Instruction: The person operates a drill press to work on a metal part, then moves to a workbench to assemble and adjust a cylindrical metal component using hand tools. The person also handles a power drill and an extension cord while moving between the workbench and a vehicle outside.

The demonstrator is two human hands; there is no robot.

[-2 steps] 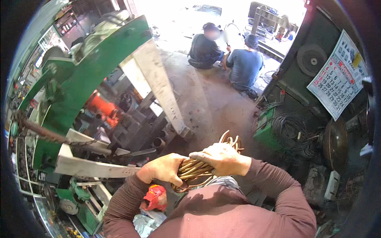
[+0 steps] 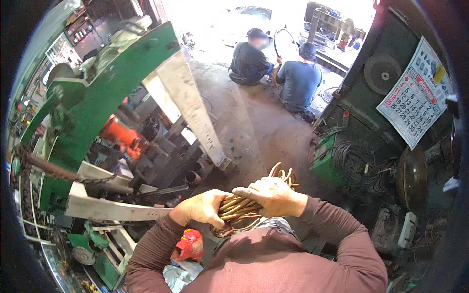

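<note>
A bundle of coiled yellow-brown cable (image 2: 241, 207) is held in front of my chest. My left hand (image 2: 202, 207) grips its left end, thumb pressed toward the front. Across the right part of the coil, my right hand (image 2: 274, 194) is closed, its thumb lying along the top strands. Several loops stick out beyond the right hand. The fingers beneath the bundle are mostly hidden.
A green steel frame (image 2: 115, 73) with pale metal legs (image 2: 193, 105) fills the left. Two people crouch ahead, one in dark clothes (image 2: 245, 63), one in a blue shirt (image 2: 298, 83). Dark coiled cable (image 2: 352, 158) lies right. A red plastic bag (image 2: 189, 244) sits below my left arm.
The whole view has shifted slightly. Both hands keep the same hold on the cable.
</note>
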